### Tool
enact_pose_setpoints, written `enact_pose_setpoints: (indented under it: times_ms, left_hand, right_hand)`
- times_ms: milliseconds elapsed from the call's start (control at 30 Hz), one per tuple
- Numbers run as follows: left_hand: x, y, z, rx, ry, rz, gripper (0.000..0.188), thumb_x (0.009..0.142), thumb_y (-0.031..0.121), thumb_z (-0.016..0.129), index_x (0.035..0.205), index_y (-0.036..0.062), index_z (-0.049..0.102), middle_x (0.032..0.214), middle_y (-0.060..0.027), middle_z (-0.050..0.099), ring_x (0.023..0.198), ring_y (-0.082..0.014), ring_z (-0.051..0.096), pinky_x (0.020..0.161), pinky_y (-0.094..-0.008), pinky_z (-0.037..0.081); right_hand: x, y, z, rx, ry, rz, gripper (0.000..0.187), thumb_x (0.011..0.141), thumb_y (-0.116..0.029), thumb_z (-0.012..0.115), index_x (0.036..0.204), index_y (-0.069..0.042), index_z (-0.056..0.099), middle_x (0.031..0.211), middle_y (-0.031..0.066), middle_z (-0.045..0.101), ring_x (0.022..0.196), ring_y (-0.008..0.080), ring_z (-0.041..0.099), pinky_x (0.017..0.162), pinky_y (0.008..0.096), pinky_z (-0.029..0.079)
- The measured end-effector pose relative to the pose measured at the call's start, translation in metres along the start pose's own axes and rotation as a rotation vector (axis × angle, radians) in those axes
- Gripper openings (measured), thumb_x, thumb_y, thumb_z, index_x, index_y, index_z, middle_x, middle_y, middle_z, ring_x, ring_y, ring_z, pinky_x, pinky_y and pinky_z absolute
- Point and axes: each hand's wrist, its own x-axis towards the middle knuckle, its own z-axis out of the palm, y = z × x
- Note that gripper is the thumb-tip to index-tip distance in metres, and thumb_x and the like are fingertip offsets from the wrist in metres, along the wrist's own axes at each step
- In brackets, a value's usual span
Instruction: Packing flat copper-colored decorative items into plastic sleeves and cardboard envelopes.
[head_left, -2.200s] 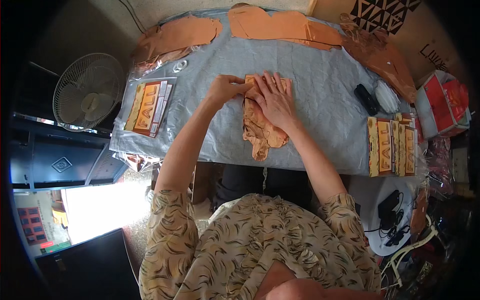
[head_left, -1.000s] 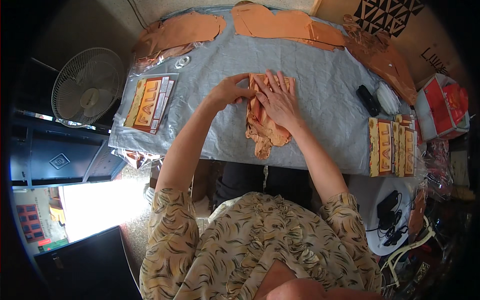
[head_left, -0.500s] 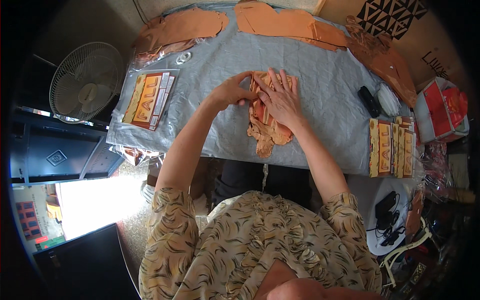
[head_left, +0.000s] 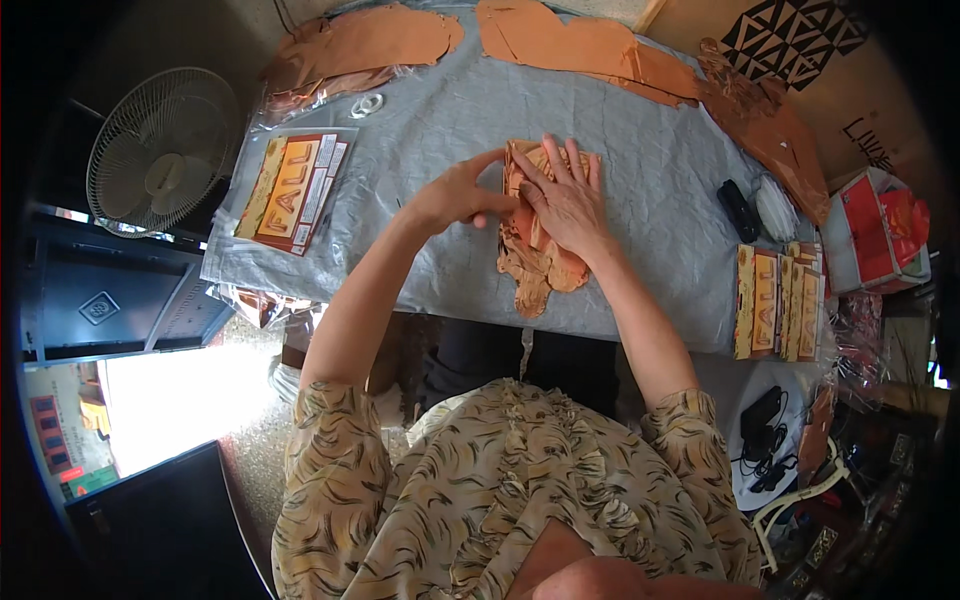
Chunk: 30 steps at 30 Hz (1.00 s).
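Both hands on a folded orange bundle by the table's near edge

The orange bundle lies near the middle of the near edge of the table, over a grey cover. Its upper part is a narrow, straight-sided strip; its lower end, toward the near edge, is lobed and crumpled.

The right hand lies flat across the upper part of the bundle, palm down, fingers spread toward the far edge. The left hand reaches in from the left, thumb and forefinger held apart like a C at the bundle's left side — whether the tips pinch any of it, I cannot tell.

Along the far edge lie wide orange sheets: one toward the far left corner, a longer one right of the middle, and a darker, crumpled one running down the right edge. A white ring sits below the far left sheet. Near the left edge are printed packets; a second set of packets lies at the near right corner, with a black object and a white bundle side by side just beyond them.
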Motion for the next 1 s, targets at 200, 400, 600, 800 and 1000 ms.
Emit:
enact_pose_setpoints:
  times_ms: [200, 400, 600, 800, 1000]
  left_hand:
    - [-0.013, -0.03, 0.0, 0.001, 0.003, 0.058, 0.055, 0.099, 0.024, 0.071, 0.151, 0.0099, 0.058, 0.086, -0.0071, 0.077, 0.053, -0.0075, 0.054, 0.051, -0.0266, 0.046]
    - [0.01, -0.045, 0.007, 0.664, 0.643, 0.525, 0.028, 0.095, 0.025, 0.073, 0.122, 0.0181, 0.078, 0.098, -0.0064, 0.072, 0.086, -0.032, 0.073, 0.075, -0.0426, 0.058]
    - [0.025, -0.043, 0.009, 0.667, 0.6, 0.57, 0.033, 0.091, 0.03, 0.075, 0.123, 0.021, 0.077, 0.113, -0.004, 0.07, 0.097, -0.0296, 0.073, 0.081, -0.0431, 0.06]
    - [0.024, -0.045, 0.011, 0.715, 0.6, 0.601, 0.04, 0.085, 0.025, 0.079, 0.125, 0.018, 0.076, 0.119, -0.0047, 0.068, 0.104, -0.029, 0.071, 0.085, -0.0414, 0.06]
    - [0.022, -0.046, 0.014, 0.733, 0.625, 0.627, 0.04, 0.084, 0.026, 0.08, 0.122, 0.019, 0.077, 0.119, -0.0006, 0.066, 0.112, -0.0251, 0.067, 0.087, -0.0405, 0.06]
  right_hand:
    - [0.002, -0.001, -0.004, 0.014, -0.117, 0.024, 0.053, 0.113, -0.057, 0.027, 0.163, -0.045, 0.037, 0.175, 0.0088, 0.025, 0.16, 0.0394, 0.02, 0.129, 0.061, 0.006]
    - [0.001, 0.002, -0.003, 0.015, -0.123, 0.013, 0.055, 0.113, -0.057, 0.026, 0.164, -0.04, 0.038, 0.175, 0.0096, 0.026, 0.16, 0.0402, 0.021, 0.128, 0.0622, 0.006]
    - [0.001, 0.002, -0.001, 0.031, -0.116, 0.016, 0.055, 0.113, -0.054, 0.027, 0.165, -0.037, 0.038, 0.175, 0.0097, 0.026, 0.16, 0.0397, 0.022, 0.128, 0.0625, 0.007]
    - [0.002, 0.003, -0.001, 0.048, -0.106, 0.019, 0.056, 0.112, -0.059, 0.026, 0.163, -0.041, 0.04, 0.175, 0.0082, 0.026, 0.16, 0.0401, 0.021, 0.129, 0.0617, 0.006]
    - [0.001, 0.003, 0.0, 0.004, -0.083, 0.0, 0.054, 0.114, -0.052, 0.029, 0.164, -0.035, 0.041, 0.174, 0.011, 0.028, 0.158, 0.0402, 0.025, 0.127, 0.0621, 0.01]
